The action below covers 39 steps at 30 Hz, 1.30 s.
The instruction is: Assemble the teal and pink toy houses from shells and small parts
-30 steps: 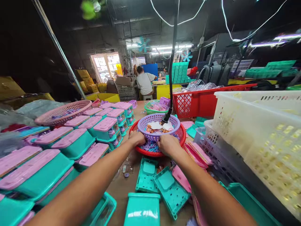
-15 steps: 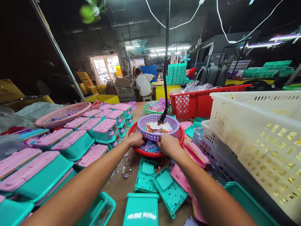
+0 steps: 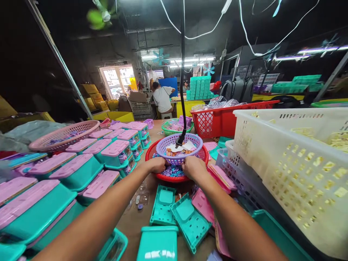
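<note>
**Work judged part-way, with the grip unconfirmed**

A glossy turquoise plastic box [image 3: 157, 244] is set at the near edge of the brown tabletop [image 3: 133, 222], and just beyond it two flat turquoise plastic trays [image 3: 162, 210] are laid loose, apparently left to be dealt with. Farther on, the left hand [image 3: 157, 165] and right hand [image 3: 194, 167] are placed at the near part of a round red plastic basket [image 3: 172, 178], where small purple and blue plastic pieces [image 3: 174, 170] are heaped, so that supply is judged unfinished. Above them a round lavender plastic basket [image 3: 169, 157] is nested. To the left, turquoise plastic boxes with pink lids [image 3: 116, 148] are closed and stacked; that portion seems done.

The near box is cut off by the lower edge, and part of the tabletop is covered by the forearms [image 3: 103, 210]. The fingers of both hands are curled, but their tips are hidden; whether pieces or a basket are gripped cannot be told. The lavender basket's contents are partly masked by a black hanging rod [image 3: 182, 87].
</note>
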Available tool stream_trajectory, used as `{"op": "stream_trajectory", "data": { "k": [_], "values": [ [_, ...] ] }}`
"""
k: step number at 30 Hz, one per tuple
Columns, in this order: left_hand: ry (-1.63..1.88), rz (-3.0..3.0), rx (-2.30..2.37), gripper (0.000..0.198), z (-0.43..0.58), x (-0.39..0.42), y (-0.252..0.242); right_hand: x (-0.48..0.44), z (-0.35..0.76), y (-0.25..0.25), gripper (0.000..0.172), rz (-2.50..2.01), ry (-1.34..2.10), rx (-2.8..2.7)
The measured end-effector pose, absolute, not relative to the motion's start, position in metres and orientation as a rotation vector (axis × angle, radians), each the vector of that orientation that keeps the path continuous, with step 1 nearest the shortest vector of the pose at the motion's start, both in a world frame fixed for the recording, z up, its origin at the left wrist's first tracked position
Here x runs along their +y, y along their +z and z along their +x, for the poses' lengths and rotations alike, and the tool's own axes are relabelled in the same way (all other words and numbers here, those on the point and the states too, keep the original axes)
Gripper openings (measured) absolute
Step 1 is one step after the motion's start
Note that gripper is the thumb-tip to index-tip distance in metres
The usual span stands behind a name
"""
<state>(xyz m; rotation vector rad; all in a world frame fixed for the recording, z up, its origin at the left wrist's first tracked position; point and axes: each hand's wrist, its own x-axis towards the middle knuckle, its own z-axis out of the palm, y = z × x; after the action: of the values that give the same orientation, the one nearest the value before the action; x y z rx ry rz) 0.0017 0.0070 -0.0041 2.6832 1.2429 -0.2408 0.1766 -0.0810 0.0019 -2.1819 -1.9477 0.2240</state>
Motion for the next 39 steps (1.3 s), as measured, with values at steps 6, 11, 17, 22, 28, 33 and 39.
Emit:
{"op": "stream_trajectory", "data": {
  "k": [6,11,17,22,28,33,39],
  "values": [
    [-0.436,2.639,1.258,0.028,0.007,-0.006,0.008,-0.082,0.175,0.004,0.032,-2.171,0.271,-1.936],
    [-0.539,2.585,1.277,0.029,0.01,-0.01,0.013,-0.082,0.174,0.003,0.03,-2.166,0.29,-1.934],
    [-0.568,2.515,1.328,0.028,0.016,-0.011,0.015,-0.082,0.174,-0.002,0.03,-2.156,0.267,-1.948],
    [-0.551,2.463,1.392,0.03,0.018,-0.013,0.015,-0.082,0.173,-0.004,0.032,-2.134,0.254,-1.979],
    [-0.461,2.39,1.455,0.027,0.016,-0.015,0.013,-0.082,0.174,-0.005,0.034,-2.123,0.262,-2.007],
    [-0.279,2.362,1.545,0.032,0.017,-0.017,0.015,-0.083,0.176,-0.002,0.036,-2.108,0.267,-2.022],
    [0.184,2.314,1.583,0.028,0.003,-0.035,0.011,-0.095,0.179,0.001,0.031,-2.036,0.289,-2.044]
  ]
}}
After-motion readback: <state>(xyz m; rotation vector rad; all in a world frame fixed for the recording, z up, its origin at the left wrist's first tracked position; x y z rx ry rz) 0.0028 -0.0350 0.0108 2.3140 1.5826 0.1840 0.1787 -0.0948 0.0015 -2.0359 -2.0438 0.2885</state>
